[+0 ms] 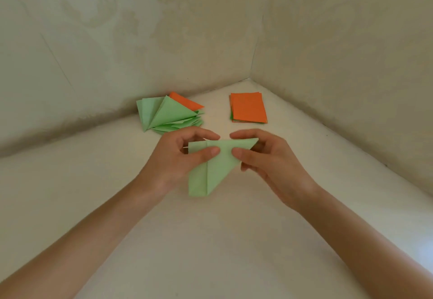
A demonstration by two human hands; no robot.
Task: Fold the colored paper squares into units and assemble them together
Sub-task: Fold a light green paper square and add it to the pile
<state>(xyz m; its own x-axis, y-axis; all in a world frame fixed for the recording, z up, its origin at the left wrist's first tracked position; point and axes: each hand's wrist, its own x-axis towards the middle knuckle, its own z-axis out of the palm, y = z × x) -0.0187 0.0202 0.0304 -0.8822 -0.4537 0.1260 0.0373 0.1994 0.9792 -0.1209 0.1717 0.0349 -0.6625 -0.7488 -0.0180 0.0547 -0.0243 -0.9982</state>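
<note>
A light green folded paper unit (214, 169) is held above the white surface in the middle of the view. My left hand (174, 158) pinches its upper left part, thumb on the front face and fingers behind. My right hand (267, 158) pinches its upper right corner the same way. The unit has a vertical crease and tapers to a lower left corner. Behind on the left lies a pile of folded units (168, 114), mostly light green with an orange one at the back. A stack of flat orange paper squares (248, 107) lies behind on the right.
The white surface (210, 240) sits in a corner between two pale patterned walls (140, 41). The walls meet just behind the two paper piles.
</note>
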